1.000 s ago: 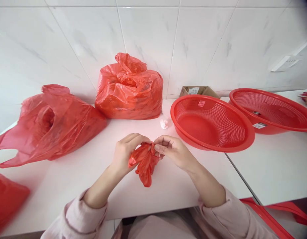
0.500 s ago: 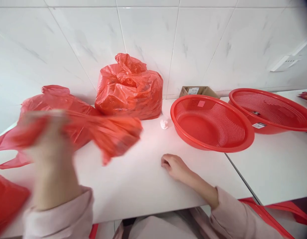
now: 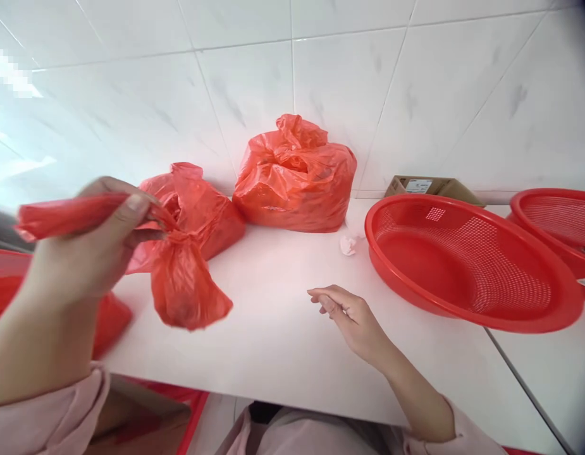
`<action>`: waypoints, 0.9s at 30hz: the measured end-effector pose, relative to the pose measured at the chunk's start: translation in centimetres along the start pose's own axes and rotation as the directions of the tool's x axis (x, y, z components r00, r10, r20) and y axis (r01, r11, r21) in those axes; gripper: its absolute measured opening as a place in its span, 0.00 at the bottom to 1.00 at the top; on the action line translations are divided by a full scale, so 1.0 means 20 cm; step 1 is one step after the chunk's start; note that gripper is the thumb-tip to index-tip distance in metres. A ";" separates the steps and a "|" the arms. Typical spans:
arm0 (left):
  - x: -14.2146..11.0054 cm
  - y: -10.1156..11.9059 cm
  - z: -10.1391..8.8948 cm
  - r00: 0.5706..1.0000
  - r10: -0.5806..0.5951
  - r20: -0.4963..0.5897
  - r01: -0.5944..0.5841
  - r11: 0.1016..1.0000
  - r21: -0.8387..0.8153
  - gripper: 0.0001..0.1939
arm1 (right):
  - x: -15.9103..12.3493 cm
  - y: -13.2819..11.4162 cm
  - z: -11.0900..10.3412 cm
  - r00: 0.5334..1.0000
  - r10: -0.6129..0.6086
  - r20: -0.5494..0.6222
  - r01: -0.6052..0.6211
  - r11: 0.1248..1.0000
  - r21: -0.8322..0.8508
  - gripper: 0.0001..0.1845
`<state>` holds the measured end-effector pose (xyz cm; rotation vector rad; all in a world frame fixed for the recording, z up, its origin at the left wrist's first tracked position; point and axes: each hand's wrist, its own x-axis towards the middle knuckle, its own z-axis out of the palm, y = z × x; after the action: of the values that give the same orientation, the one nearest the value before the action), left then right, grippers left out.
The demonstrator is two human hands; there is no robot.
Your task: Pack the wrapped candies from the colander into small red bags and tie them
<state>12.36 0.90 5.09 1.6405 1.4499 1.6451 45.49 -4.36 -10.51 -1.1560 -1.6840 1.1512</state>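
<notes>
My left hand (image 3: pixel 90 253) is closed round the twisted neck of a small red plastic bag (image 3: pixel 185 291). The bag's filled lower part hangs just above the white table, its contents hidden by the plastic. A rolled length of the same plastic sticks out behind my fist. Over the middle of the table is my right hand (image 3: pixel 356 322), holding nothing, its fingers loosely stretched and the thumb close to them. Behind the held bag rests another red plastic bag (image 3: pixel 216 218). Against the wall stands a bigger, tied red bag (image 3: pixel 296 196).
A red perforated basket (image 3: pixel 425 303) stands right of my right hand, with a second red basket (image 3: pixel 558 218) beyond it. A cardboard box (image 3: pixel 444 188) is behind them. Crumpled white paper (image 3: pixel 348 245) lies near the first basket. More red plastic (image 3: pixel 112 325) is at left.
The small bag now hangs downward from my left hand instead of swinging out to the right. My right hand's fingers have loosened. The view has turned left.
</notes>
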 end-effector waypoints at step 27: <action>-0.46 -0.11 0.76 0.972 -0.136 0.190 0.165 0.975 -0.148 0.18 | 0.17 -0.27 0.06 0.830 -0.555 -0.061 0.395 0.661 -0.638 0.15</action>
<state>27.38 -0.33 -4.60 1.5059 1.2824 1.4520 42.08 -2.28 -5.36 -1.0479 -2.0442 0.0997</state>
